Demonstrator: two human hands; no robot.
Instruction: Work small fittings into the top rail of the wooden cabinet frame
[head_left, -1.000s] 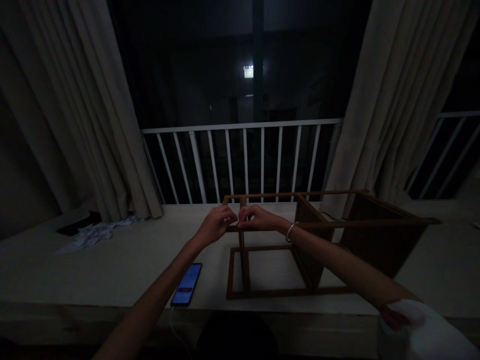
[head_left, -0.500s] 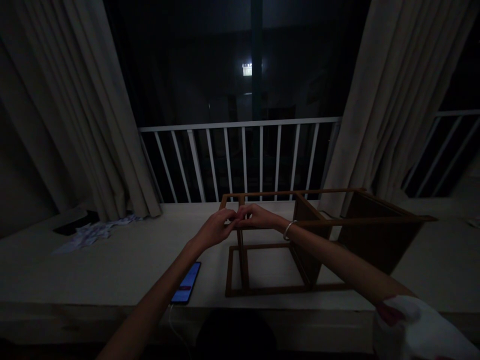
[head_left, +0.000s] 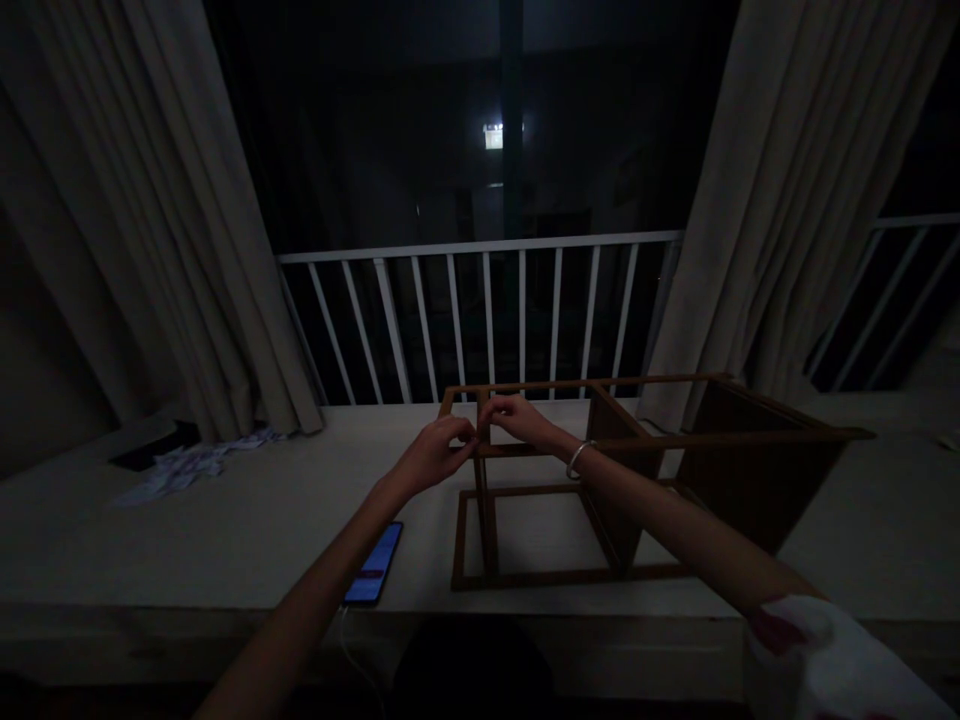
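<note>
A brown wooden frame (head_left: 645,440), like a small open shelf lying on its side, rests on a pale table (head_left: 247,530) in dim light. My left hand (head_left: 439,452) is curled in a pinch at the frame's near upper left corner. My right hand (head_left: 517,418), with a silver bangle on the wrist, is closed on the thin upper bar just beyond it. The fingertips of the two hands nearly meet. Any small part between them is too dark to make out.
A lit phone (head_left: 373,578) lies at the table's front edge with a cable hanging down. Crumpled papers (head_left: 187,467) and a dark flat object (head_left: 146,450) sit at the far left. Curtains (head_left: 150,220) flank a white railing (head_left: 480,310) behind the table.
My right hand has shifted slightly up and away along the frame's upper bar. My left hand stays at the corner. The frame has not moved.
</note>
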